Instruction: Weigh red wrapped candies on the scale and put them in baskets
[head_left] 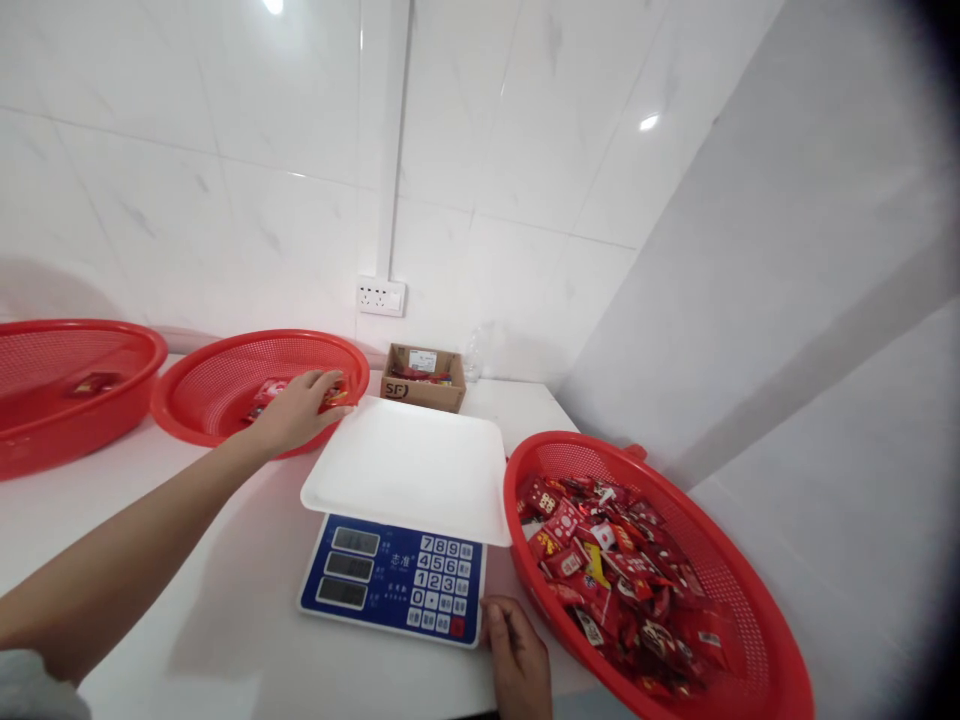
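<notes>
A digital scale (394, 575) with a blue keypad panel and a white weighing tray (412, 465) stands before me. Nothing lies on the tray. My left hand (304, 408) reaches over the right part of a red mesh basket (202, 425). Between its thumb and curved fingers shows a red and yellow candy packet (335, 392). More small packets (262, 397) lie in that basket, partly behind the hand. At the scale's lower right corner, my right hand (519, 660) has its fingers bent, with thumb and forefinger against the edge.
On the right, a red basket (787, 665) holds many red candy packets (622, 570), its rim close to the tray. Another red basket (82, 445) stands far left with a few packets. A cardboard box (424, 393) sits behind the scale, near the tiled wall (480, 120).
</notes>
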